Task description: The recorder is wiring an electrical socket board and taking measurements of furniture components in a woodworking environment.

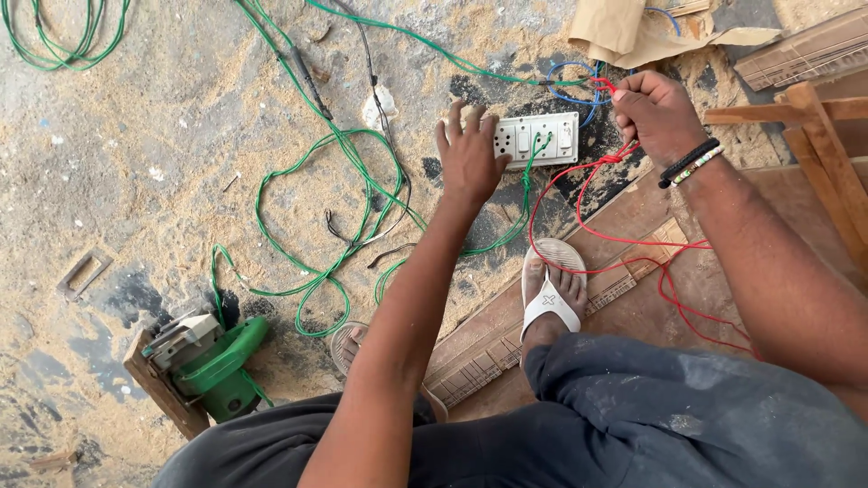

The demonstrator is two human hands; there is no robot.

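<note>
— What are the hands doing?

— The left hand [470,155] lies flat, fingers spread, pressing on the left end of a white switch board [535,139] that sits on the sawdust-covered floor [163,126], upper middle of the frame. It grips nothing; the palm just rests on the board's edge.

— And the other?

— The right hand [653,112], upper right, is clenched around the end of a red wire [604,210], pinched just beside the board's right edge. The board lies between the two hands, touching the left one and close to the right.

— Where does the red wire run?

— It loops down from the fist, across a wooden panel [633,298], towards the lower right past a foot in a white sandal [549,287].

— Anything else around?

— Green wires [348,172] coil over the floor left of the board, one reaching into the board's front. A blue wire [565,86] curls just above it. A green circular saw [210,360] rests at the lower left, well apart from both hands. Brown paper [633,32] lies at the top right.
</note>
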